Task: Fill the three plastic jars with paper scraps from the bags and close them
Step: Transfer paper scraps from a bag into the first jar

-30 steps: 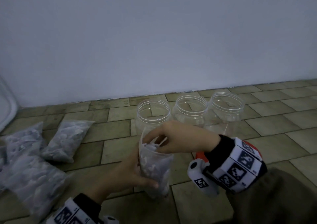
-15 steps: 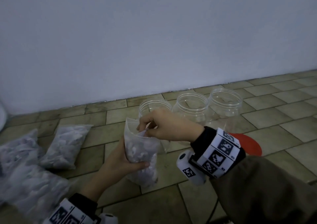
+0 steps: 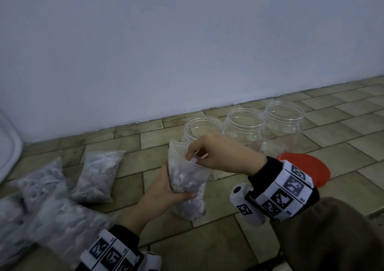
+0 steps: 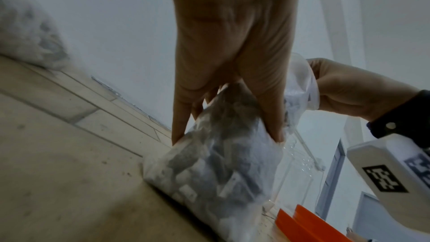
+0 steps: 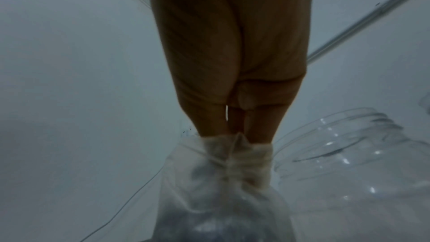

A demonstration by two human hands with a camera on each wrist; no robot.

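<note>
My left hand (image 3: 166, 191) grips an open clear bag of paper scraps (image 3: 187, 179) around its middle, upright above the tiled floor. My right hand (image 3: 212, 154) reaches into the bag's mouth from above, and its fingertips pinch white scraps (image 3: 194, 160). In the right wrist view the fingers (image 5: 235, 122) disappear into the bag (image 5: 223, 181). In the left wrist view the left hand (image 4: 228, 98) squeezes the bag (image 4: 216, 163). Three clear lidless jars stand in a row just behind: left (image 3: 202, 128), middle (image 3: 245, 123), right (image 3: 283, 118).
Red lids (image 3: 303, 167) lie on the floor by my right wrist. Several more bags of scraps (image 3: 97, 175) lie on the tiles at the left. A white wall runs close behind the jars. A white curved object (image 3: 8, 146) sits at the far left edge.
Both hands and the bag have shifted left and lifted slightly away from the left jar. The right hand's fingers stay in the bag's mouth. The view has tilted, showing the red lids.
</note>
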